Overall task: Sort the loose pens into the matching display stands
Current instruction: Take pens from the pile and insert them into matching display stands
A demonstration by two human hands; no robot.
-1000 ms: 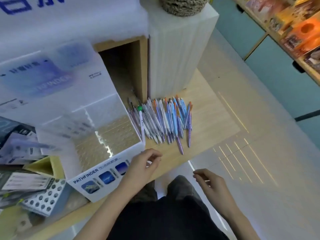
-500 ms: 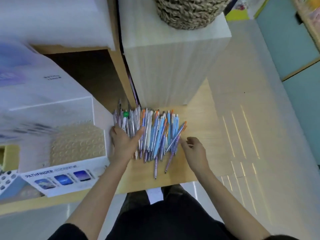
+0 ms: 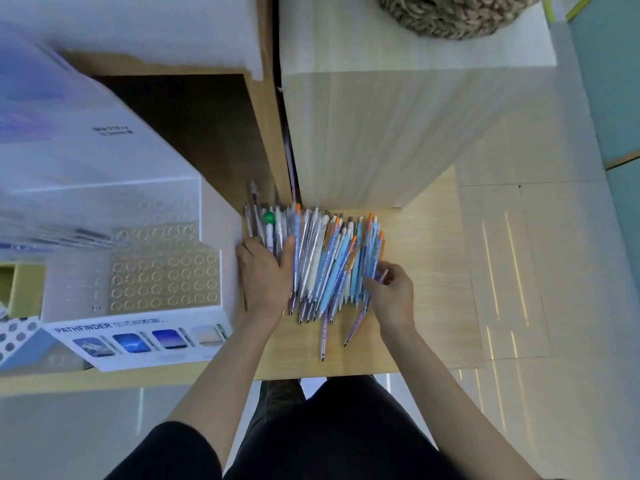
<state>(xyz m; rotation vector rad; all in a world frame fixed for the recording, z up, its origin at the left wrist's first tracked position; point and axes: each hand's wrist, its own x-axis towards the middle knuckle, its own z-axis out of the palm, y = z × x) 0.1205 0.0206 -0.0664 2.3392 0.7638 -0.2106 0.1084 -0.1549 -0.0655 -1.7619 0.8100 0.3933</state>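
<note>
Fingers (image 3: 251, 249) of the left hand (image 3: 265, 278) rest together on the loose pens (image 3: 329, 265), grip of the right hand (image 3: 394, 296) unclear; gathering seems in hand, then pinching one out.

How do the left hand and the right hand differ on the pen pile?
The left hand lies flat, fingers straight, on the left of the pen pile; the right hand curls its fingers at its right edge. The left hand covers several pens; the right hand touches a few. Both touch the pile.
</note>
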